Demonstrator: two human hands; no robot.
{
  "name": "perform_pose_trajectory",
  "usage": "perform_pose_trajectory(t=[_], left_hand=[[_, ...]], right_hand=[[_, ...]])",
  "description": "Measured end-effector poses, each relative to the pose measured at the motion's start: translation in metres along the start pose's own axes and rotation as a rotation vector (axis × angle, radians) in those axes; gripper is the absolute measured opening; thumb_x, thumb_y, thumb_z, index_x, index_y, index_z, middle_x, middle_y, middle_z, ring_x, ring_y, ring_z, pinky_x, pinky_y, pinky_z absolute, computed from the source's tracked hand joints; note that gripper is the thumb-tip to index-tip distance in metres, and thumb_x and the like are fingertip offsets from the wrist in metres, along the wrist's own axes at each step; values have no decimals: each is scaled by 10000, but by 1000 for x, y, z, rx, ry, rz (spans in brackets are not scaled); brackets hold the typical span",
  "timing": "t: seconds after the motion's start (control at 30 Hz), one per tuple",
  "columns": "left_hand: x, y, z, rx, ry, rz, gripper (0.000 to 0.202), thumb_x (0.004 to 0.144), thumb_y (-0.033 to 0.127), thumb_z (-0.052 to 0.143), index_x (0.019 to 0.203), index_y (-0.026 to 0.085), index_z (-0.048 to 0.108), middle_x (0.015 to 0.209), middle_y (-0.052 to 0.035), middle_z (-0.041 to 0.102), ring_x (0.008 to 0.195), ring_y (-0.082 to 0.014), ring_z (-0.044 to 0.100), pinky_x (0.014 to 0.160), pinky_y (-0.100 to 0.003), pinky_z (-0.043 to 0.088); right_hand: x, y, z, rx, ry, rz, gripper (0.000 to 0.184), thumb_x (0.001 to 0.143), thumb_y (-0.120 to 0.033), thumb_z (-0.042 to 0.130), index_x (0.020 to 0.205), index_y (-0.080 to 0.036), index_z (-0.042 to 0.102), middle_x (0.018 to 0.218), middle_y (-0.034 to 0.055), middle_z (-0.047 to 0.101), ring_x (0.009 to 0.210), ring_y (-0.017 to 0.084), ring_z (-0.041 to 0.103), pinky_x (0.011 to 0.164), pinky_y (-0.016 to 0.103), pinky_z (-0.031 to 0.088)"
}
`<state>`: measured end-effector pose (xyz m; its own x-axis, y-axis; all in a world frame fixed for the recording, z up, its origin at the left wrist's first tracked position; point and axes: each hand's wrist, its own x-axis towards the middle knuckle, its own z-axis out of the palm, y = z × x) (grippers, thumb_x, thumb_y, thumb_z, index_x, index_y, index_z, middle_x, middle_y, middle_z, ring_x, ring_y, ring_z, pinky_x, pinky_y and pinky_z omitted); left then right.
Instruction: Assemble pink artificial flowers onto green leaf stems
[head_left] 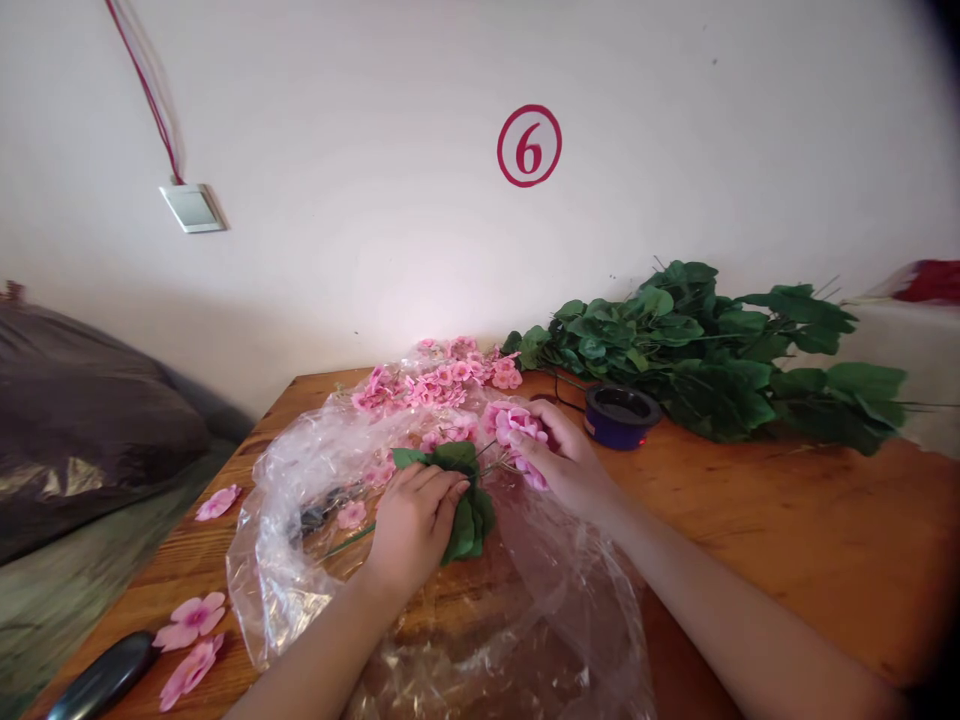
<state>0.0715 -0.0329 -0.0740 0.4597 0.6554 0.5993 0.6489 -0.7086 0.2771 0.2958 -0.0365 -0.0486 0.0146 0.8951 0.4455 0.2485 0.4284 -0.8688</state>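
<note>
Left hand (415,525) sits over a bunch of green leaves (466,503), fingers (442,497) curled down and closed on it, pressing it from above. A thin green stem (349,540) runs out from under the hand toward lower left. Right hand (559,465) is raised just beside it, fingers (529,440) bent around a pink blossom cluster (510,425), holding it mostly from the side. Thin stems (491,462) show between the cluster and the leaves; cannot tell if they are joined. Both hands are above a crumpled clear plastic bag (525,610) lying on the wooden tabletop (795,530). More pink blossoms (427,385) lie in a heap at the far end of the bag, against the wall (375,200). Leafy green stems (712,370) lie to the right along the wall, and a dark round tin (621,415) sits by them, near the right hand. Loose pink flowers (190,622) and a black oblong object (101,677) lie at the lower left of the tabletop. A brown cushion (90,420) is left of the tabletop. On the wall are a red circled 6 (529,146) and a white switch plate (193,208) with a red cord (146,90).
</note>
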Motion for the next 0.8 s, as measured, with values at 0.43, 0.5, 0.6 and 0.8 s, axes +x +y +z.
perform_pose_trajectory(t=[0.43,0.5,0.6,0.8], left_hand=[[1,2,-1,10,16,16,229,982,259,477,930,205,694,836,-51,708,795,-202,607,734,-344,463],[2,2,-1,15,19,22,228,980,256,480,923,207,696,826,-50,707,786,-200,608,724,-340,464],[1,3,-1,23,13,29,236,981,253,475,922,205,698,822,-54,703,792,-198,610,729,-337,468],[1,2,-2,13,19,-12,240,985,248,465,873,190,669,807,-45,689,778,-196,583,728,-340,455]], right_hand=[[1,0,-2,-144,31,-64,281,881,-496,576,1000,-244,609,839,22,592,735,176,568,636,282,475],[2,0,-1,-183,35,-98,278,880,-488,582,1007,-244,616,874,32,604,806,195,583,709,302,490],[1,-2,1,-220,19,-114,274,888,-465,582,1063,-257,621,970,57,627,940,231,601,815,333,491],[-2,-2,-3,-210,-66,-109,384,888,-416,610,1247,-295,552,1219,65,606,1135,247,577,984,384,444]])
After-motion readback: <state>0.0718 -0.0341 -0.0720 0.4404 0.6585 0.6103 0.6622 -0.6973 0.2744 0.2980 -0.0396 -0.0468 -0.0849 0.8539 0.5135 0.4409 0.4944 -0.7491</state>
